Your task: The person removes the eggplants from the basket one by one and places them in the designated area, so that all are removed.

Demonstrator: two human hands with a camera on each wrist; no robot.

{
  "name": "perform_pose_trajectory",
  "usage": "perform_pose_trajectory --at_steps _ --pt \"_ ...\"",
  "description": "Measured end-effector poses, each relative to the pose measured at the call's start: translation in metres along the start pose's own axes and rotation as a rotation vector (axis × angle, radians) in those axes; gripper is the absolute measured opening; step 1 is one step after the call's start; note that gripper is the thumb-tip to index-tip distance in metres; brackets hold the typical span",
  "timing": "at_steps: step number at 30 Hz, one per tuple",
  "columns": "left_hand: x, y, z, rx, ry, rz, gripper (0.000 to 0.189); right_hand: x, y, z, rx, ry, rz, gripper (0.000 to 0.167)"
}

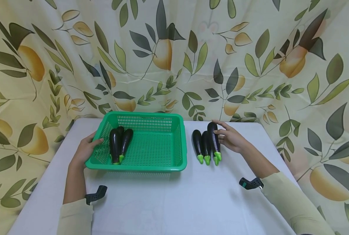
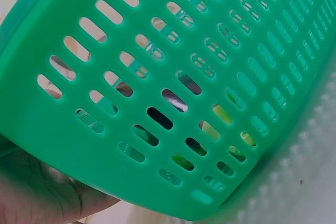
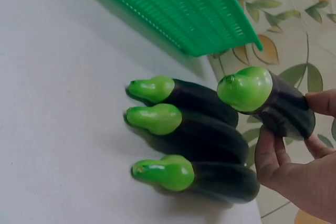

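Eggplant (image 1: 214, 138), glossy near-black with a bright green cap, pinched between the thumb and fingers of the right hand (image 1: 232, 137) and raised above the table, well apart from the left hand (image 1: 84, 150). Just beneath and beside it, three more eggplants (image 1: 197, 143) lying side by side, caps toward the person. Farther left, between the two hands, a perforated green plastic basket (image 1: 136, 168), with a bunch of three eggplants (image 1: 114, 147) inside at its left end. At that end, the left hand gripping the rim, thumb over the edge, fingers partly hidden outside. Under everything, a white tablecloth (image 1: 168, 205), smooth, with soft shadows beside the basket. Behind and to both sides, a cream curtain (image 1: 174, 88) hanging in folds, printed with green and grey leaves and orange fruit. Nearest the camera, pale sleeves (image 1: 76, 217) on both forearms, with a black wrist camera (image 1: 96, 195) at each cuff.
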State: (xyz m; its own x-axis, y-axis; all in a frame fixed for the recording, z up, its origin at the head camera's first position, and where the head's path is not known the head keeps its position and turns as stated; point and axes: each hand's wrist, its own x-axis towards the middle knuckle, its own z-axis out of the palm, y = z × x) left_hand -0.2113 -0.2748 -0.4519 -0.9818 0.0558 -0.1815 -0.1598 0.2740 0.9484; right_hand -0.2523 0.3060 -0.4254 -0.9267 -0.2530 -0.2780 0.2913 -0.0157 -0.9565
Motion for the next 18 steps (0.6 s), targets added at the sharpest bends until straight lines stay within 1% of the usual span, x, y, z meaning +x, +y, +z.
perform_pose_trajectory --at_steps 7,11,18 --pt "0.001 -0.001 -0.001 0.001 0.003 -0.002 0.066 -0.002 0.006 -0.015 0.042 0.093 0.030 0.062" --pt "0.002 -0.003 0.001 0.008 0.008 -0.005 0.065 -0.004 0.012 -0.025 0.039 0.116 0.035 0.060" --pt "0.003 -0.003 0.000 0.005 0.008 -0.004 0.065 -0.008 0.017 -0.043 0.014 0.131 0.055 0.068"
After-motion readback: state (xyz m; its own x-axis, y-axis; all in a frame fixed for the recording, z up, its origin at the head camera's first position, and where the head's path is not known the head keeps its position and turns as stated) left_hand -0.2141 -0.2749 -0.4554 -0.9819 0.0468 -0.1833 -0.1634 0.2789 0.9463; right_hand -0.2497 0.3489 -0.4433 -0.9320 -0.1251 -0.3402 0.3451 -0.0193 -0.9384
